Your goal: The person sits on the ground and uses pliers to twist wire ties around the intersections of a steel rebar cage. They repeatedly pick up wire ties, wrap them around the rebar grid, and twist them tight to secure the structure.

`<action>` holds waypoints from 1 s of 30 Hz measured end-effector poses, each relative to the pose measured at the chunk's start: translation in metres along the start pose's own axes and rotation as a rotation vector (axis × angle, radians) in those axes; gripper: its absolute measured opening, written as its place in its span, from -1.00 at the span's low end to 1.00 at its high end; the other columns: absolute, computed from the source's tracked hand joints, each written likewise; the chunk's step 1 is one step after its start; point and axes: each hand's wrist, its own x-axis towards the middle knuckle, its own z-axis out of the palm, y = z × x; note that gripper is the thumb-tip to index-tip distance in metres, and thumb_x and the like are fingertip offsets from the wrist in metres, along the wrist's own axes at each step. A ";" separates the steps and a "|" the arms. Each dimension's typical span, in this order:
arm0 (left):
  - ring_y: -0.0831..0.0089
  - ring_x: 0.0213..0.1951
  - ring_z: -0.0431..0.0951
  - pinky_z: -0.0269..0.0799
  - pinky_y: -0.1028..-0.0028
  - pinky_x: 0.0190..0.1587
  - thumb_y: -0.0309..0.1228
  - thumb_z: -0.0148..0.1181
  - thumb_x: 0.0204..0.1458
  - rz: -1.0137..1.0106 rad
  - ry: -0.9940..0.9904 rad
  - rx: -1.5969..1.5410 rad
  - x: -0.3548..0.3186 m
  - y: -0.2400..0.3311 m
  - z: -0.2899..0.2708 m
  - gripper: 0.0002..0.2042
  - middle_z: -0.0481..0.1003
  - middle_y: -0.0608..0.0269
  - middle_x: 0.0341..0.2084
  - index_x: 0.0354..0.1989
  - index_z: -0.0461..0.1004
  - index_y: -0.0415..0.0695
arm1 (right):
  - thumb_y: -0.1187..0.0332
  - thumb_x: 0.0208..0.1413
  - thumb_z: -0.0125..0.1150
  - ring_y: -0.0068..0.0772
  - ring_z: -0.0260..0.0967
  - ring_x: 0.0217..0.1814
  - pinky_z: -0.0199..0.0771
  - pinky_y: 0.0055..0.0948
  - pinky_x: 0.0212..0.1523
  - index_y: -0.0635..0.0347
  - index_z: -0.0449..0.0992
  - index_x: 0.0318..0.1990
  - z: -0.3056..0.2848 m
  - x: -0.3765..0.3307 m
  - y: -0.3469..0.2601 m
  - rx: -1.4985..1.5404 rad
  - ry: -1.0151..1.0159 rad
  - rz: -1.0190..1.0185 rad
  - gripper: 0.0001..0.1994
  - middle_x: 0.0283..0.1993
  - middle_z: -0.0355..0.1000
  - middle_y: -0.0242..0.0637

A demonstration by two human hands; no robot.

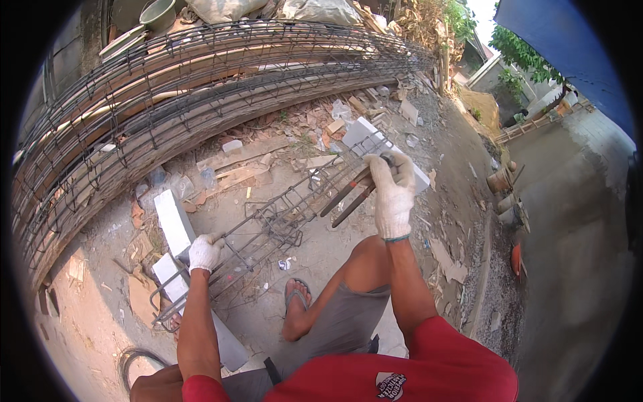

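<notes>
A long rebar cage [268, 224] of thin dark bars and bent stirrups lies slantwise before me, propped on white blocks [175, 224]. My left hand [205, 253], in a white knit glove, is closed round a bar near the cage's near-left end. Over its far-right end, my gloved right hand [390, 194] grips a pair of pincers [360, 191] close to the head. Their two dark handles, with a little red showing, stick out to the lower left. The pincers' jaws are mostly hidden by my fingers. Several stirrups bunch together midway along the cage.
Finished rebar cages [221, 67] are stacked along the far left. Wood scraps [241, 151] and plastic litter cover the dirt. A wire coil [130, 365] lies at lower left. Buckets [512, 214] stand by the grey wall [569, 234] on the right. My sandalled foot [297, 298] is beside the cage.
</notes>
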 end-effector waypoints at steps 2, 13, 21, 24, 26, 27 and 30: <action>0.02 0.03 0.68 0.56 0.17 0.10 -0.15 0.27 0.12 -0.017 0.030 0.007 -0.006 -0.016 -0.007 -0.65 0.69 -0.03 -0.10 0.05 0.73 0.09 | 0.41 0.30 0.28 -0.43 0.53 -0.24 0.56 -0.38 -0.20 0.29 0.50 -0.04 0.010 -0.001 -0.020 -0.004 -0.265 0.024 -0.82 -0.20 0.60 -0.27; 0.00 0.02 0.68 0.58 0.10 0.10 -0.11 0.23 0.15 -0.059 0.039 0.034 -0.003 -0.008 0.015 -0.67 0.69 -0.01 -0.10 0.00 0.72 0.08 | 0.01 0.42 0.16 -0.63 0.52 -0.39 0.55 -0.47 -0.38 0.26 0.53 0.18 0.073 -0.089 0.065 -0.681 -1.218 0.716 -0.53 -0.34 0.63 -0.34; 0.07 0.00 0.70 0.61 0.11 0.05 -0.26 0.22 0.06 -0.104 0.022 -0.067 0.011 0.002 0.026 -0.71 0.70 0.05 -0.10 -0.08 0.77 0.12 | 0.30 0.23 0.19 0.18 0.61 0.02 0.60 0.14 -0.03 -0.26 0.39 0.35 0.186 -0.051 0.060 -1.792 -1.572 -0.757 -0.49 -0.11 0.63 0.04; 0.09 0.00 0.71 0.62 0.11 0.04 -0.29 0.21 0.04 -0.107 0.030 -0.066 0.017 -0.003 0.032 -0.70 0.71 0.06 -0.09 -0.09 0.77 0.12 | 0.38 0.20 0.17 0.18 0.60 0.06 0.52 0.26 0.09 -0.17 0.35 0.35 0.206 -0.050 0.074 -1.825 -1.578 -0.810 -0.47 0.06 0.55 0.10; 0.09 0.01 0.71 0.62 0.11 0.05 -0.31 0.21 0.05 -0.113 0.024 -0.067 0.017 -0.005 0.031 -0.71 0.71 0.07 -0.09 -0.09 0.77 0.12 | 0.43 0.20 0.15 0.18 0.59 0.08 0.43 0.34 0.20 -0.14 0.32 0.35 0.216 -0.061 0.076 -1.845 -1.546 -0.765 -0.46 0.21 0.45 0.17; 0.10 0.01 0.71 0.62 0.11 0.05 -0.32 0.21 0.05 -0.116 0.022 -0.068 0.016 -0.005 0.031 -0.71 0.71 0.07 -0.09 -0.08 0.77 0.12 | 0.43 0.20 0.15 0.17 0.59 0.10 0.39 0.35 0.24 -0.12 0.31 0.36 0.220 -0.067 0.074 -1.875 -1.523 -0.838 -0.45 0.24 0.42 0.18; 0.09 0.01 0.72 0.63 0.14 0.04 -0.34 0.21 0.06 -0.132 -0.014 -0.094 0.009 0.002 0.016 -0.72 0.71 0.02 -0.09 -0.09 0.76 0.01 | 0.43 0.19 0.16 0.11 0.58 0.13 0.30 0.35 0.31 -0.08 0.29 0.38 0.227 -0.081 0.068 -1.950 -1.460 -1.009 -0.43 0.32 0.33 0.17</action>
